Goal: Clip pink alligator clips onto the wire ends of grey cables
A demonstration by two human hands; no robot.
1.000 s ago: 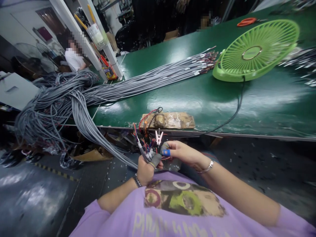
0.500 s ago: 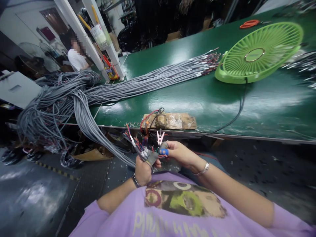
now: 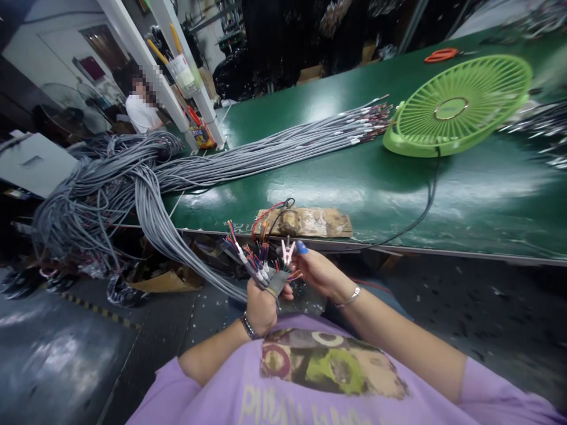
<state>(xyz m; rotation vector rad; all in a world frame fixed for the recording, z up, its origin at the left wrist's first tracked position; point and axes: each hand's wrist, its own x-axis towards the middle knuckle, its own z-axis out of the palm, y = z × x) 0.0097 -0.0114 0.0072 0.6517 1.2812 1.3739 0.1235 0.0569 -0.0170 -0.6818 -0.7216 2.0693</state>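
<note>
"Left hand [image 3: 263,303]?"
"Closed round slim grey plastic-sheathed cables [image 3: 261,275], ends toward twelve o'clock."
"Right hand [image 3: 322,273]?"
"Half-curled, pale-pink V-shaped clip [image 3: 287,252] at its ten o'clock; its grip, I can't tell."

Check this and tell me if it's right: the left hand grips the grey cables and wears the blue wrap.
Not quite: the head view shows the blue wrap on the right hand. The left hand does grip the grey cables.
</note>
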